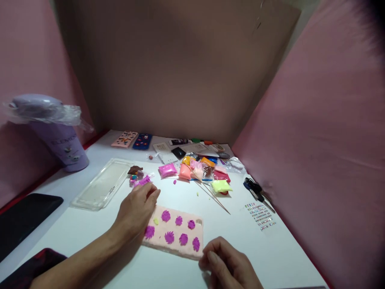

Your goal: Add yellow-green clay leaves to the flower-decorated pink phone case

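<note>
A pale pink clay-covered case (176, 231) lies on the white table, dotted with several magenta clay pieces with ragged edges. One small yellow-green piece (155, 221) sits near its upper left corner. My left hand (138, 206) is over the left end of the case, its fingers curled toward the thumb; what they hold, if anything, is too small to tell. At the lower right corner of the case is my right hand (228, 261), fingers bent and pressed together near the edge. Whether anything is between them is hidden.
Bagged clay in several colours (168, 170) and thin wooden sticks (212, 192) lie beyond the case. Left are a clear tray (104, 184), a purple tumbler (64, 146) and a black phone-like slab (28, 220). Right are scissors (258, 190) and a gem sticker sheet (261, 216).
</note>
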`<action>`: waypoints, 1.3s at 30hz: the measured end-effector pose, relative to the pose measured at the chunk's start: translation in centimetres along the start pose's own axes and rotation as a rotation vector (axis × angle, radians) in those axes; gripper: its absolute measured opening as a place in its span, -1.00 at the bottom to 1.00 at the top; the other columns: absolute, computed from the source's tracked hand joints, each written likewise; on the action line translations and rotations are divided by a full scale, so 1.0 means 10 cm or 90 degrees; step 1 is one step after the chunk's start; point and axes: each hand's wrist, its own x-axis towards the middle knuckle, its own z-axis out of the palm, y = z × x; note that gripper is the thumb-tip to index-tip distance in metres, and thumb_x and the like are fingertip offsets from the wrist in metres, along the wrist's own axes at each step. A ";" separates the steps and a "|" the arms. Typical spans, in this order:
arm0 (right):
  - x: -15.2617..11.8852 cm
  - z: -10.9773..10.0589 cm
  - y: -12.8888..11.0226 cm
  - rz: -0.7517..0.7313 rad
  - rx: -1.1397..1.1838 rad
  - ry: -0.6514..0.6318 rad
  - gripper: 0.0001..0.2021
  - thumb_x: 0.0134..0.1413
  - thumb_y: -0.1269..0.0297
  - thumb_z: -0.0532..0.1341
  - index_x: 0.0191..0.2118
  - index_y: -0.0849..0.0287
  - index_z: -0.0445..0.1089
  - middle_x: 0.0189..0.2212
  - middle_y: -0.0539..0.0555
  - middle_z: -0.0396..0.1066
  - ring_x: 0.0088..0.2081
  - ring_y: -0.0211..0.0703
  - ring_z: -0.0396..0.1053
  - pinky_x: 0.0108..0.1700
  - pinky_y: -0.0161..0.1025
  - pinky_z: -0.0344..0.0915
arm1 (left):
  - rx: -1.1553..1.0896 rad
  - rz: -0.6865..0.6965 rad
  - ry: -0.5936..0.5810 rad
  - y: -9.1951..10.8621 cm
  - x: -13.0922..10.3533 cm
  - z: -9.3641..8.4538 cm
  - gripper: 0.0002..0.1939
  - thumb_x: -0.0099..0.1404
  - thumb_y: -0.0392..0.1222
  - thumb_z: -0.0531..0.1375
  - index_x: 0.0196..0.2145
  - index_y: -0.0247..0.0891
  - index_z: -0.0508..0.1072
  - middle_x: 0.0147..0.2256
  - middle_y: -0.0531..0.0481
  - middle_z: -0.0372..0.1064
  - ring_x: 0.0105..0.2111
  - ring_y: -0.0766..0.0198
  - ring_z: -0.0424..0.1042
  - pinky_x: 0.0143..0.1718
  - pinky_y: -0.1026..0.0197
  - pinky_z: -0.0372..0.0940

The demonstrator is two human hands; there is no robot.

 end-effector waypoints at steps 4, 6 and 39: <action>0.02 -0.12 -0.17 -0.059 -0.088 0.078 -0.61 0.08 -0.11 0.09 -0.25 0.14 0.35 -0.61 0.01 0.35 -0.51 -0.15 0.36 -0.39 -0.25 0.29 | 0.032 -0.028 -0.020 0.02 -0.01 -0.03 -0.73 0.29 -0.01 -0.07 -0.50 -0.15 0.20 -0.51 0.06 0.32 -0.48 0.18 0.28 -0.47 0.21 0.02; 0.03 -0.15 -0.22 -0.076 -0.136 0.097 -0.62 0.10 -0.09 0.08 -0.21 0.14 0.35 -0.62 0.01 0.37 -0.48 -0.11 0.39 -0.36 -0.24 0.29 | 0.035 -0.026 -0.018 0.01 0.00 -0.03 -0.74 0.29 -0.01 -0.06 -0.49 -0.14 0.21 -0.50 0.06 0.33 -0.47 0.18 0.28 -0.47 0.21 0.01; 1.11 -0.21 -0.33 -0.352 -0.802 0.228 -0.84 0.05 0.60 0.02 -0.38 0.24 0.25 -0.48 0.12 0.32 -0.51 -0.14 0.25 -0.50 -0.25 0.01 | -0.194 -0.009 -0.089 -0.06 -0.04 0.08 -0.53 0.28 0.19 -0.04 -0.57 -0.21 0.26 -0.65 0.12 0.27 -0.58 0.28 0.28 -0.47 0.23 0.09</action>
